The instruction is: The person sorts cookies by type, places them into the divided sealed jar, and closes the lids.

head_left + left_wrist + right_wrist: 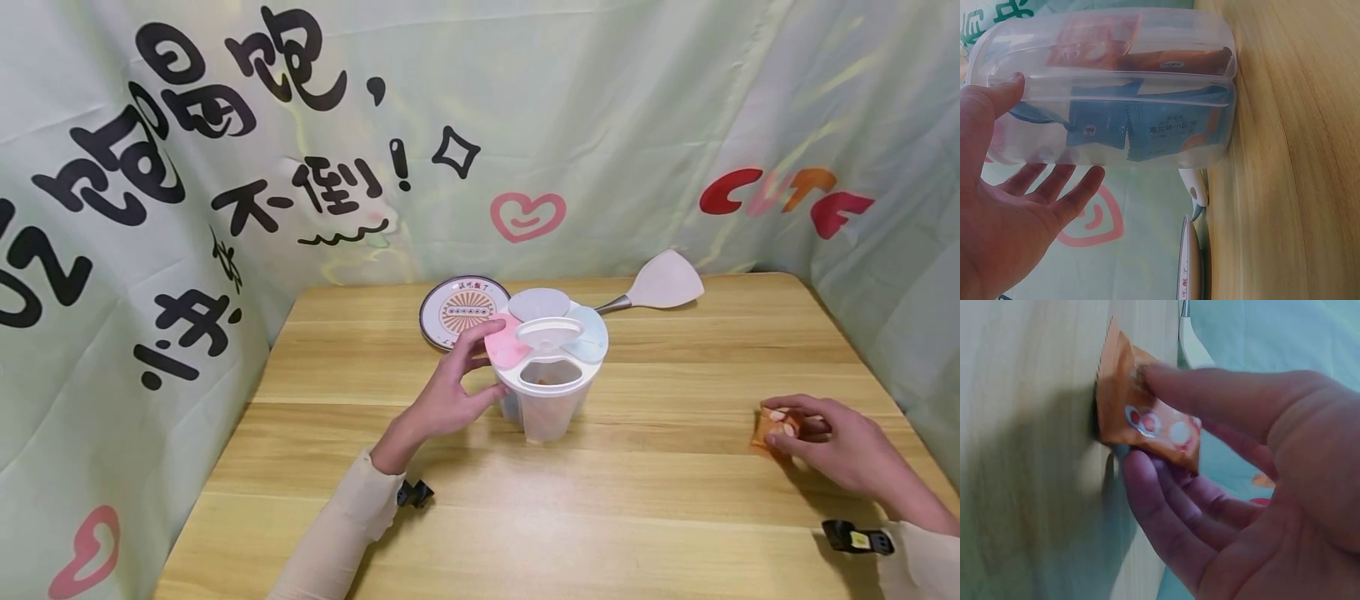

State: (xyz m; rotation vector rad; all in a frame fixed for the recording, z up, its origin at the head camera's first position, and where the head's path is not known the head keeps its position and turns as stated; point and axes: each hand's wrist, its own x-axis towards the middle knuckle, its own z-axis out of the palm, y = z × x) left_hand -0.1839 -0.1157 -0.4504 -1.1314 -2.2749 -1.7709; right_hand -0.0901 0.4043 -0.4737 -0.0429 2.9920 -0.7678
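Observation:
A clear divided snack container (546, 415) stands upright on the table, with a pink lid (504, 343), a pale lilac lid (538, 303), a light blue lid (589, 337) and a white handle (551, 331) on top. Its front compartment has an uncovered opening. My left hand (444, 393) grips its left side. Through the wall, the left wrist view shows blue packets (1169, 125) and orange-brown packets (1179, 61) in separate compartments. Over at the right, my right hand (847, 446) pinches a small orange snack packet (1122, 394) between thumb and fingers, close to the tabletop.
Behind the container lie a round patterned plate (442, 317) and a spatula (666, 282) with a pale blade. The wooden table (337, 358) meets a printed cloth curtain (615, 150) at the back and sides.

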